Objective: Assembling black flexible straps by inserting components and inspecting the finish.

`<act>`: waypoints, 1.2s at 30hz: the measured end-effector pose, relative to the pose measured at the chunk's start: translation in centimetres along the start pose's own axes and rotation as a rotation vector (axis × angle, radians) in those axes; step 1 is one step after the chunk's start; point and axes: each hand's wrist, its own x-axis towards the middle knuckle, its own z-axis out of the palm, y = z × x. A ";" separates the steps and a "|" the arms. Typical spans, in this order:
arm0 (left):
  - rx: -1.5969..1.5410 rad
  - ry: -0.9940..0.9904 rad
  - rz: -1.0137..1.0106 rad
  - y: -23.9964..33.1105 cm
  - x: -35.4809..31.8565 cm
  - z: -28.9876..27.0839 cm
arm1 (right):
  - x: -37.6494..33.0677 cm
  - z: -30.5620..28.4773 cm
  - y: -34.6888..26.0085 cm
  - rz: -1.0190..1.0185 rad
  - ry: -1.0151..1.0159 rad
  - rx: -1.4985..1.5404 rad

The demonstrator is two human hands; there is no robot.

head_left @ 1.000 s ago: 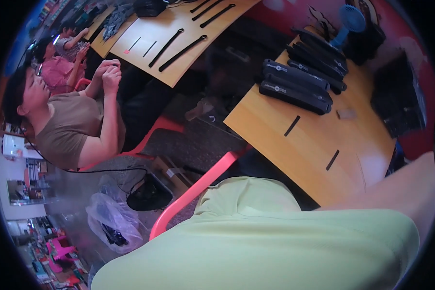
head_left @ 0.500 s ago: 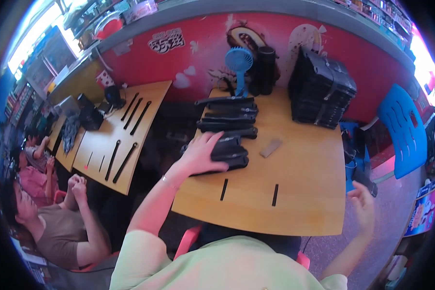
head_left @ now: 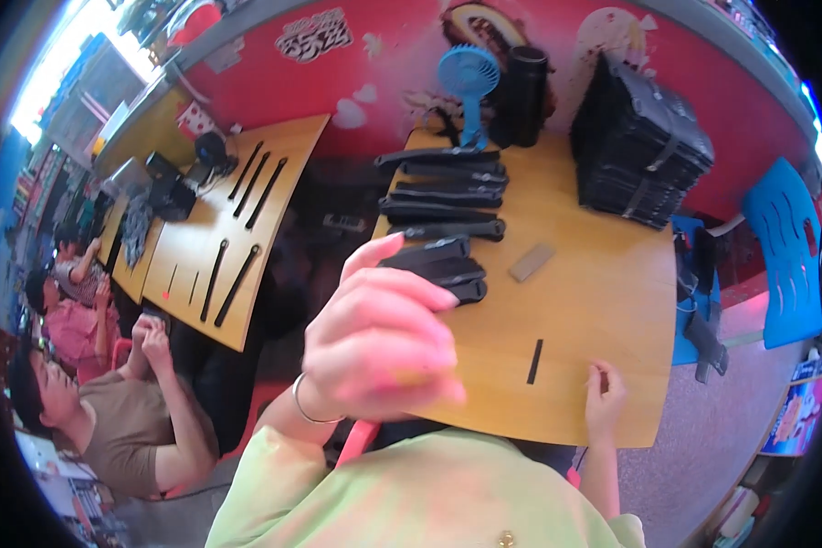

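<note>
My left hand (head_left: 379,342) is raised close in front of me, over the table's near left side. Its fingers are loosely bent and apart, and nothing shows in them; its lower part is blurred. Behind it on the table lies a row of folded black straps or pouches (head_left: 443,196), the nearest bundle (head_left: 452,269) partly covered by the hand. My right hand (head_left: 605,397) is over the near right edge, fingers slightly bent, with nothing visible in it. To its left lies a short black strip (head_left: 534,362). A flat grey-brown block (head_left: 532,262) rests mid-table.
A strapped black stack (head_left: 639,142), a blue fan (head_left: 468,82) and a black cylinder (head_left: 523,96) stand at the back. Right of the table, a black piece (head_left: 703,342) hangs by a blue chair (head_left: 781,256). A co-worker (head_left: 137,420) sits left at another table (head_left: 201,274).
My left hand has lifted off the black bundle and come up toward me. My right hand has moved left from near the chair to the table edge, away from the black piece.
</note>
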 end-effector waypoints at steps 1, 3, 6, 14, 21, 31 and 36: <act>-0.141 0.112 0.151 0.5 0.4 0.3 | 0.0 0.0 -0.3 0.003 -0.032 0.001; -0.254 0.290 0.205 2.5 1.6 2.0 | 0.2 -0.2 -0.9 -0.021 -0.030 -0.035; -0.247 0.283 0.167 2.9 0.6 2.3 | 0.3 0.2 -1.3 -0.083 -0.041 -0.051; -0.309 0.242 0.107 1.3 0.9 2.7 | 0.1 0.5 -1.0 -0.191 -0.026 -0.255; -0.349 0.199 0.087 1.0 0.5 0.3 | 0.3 0.3 -2.8 -0.132 -0.062 -0.179; -0.429 0.097 0.070 0.1 1.4 1.4 | 0.5 0.5 -2.4 -0.167 -0.038 -0.157; -0.461 0.038 0.065 -0.8 2.2 2.1 | 0.7 0.5 -2.7 -0.106 -0.087 -0.169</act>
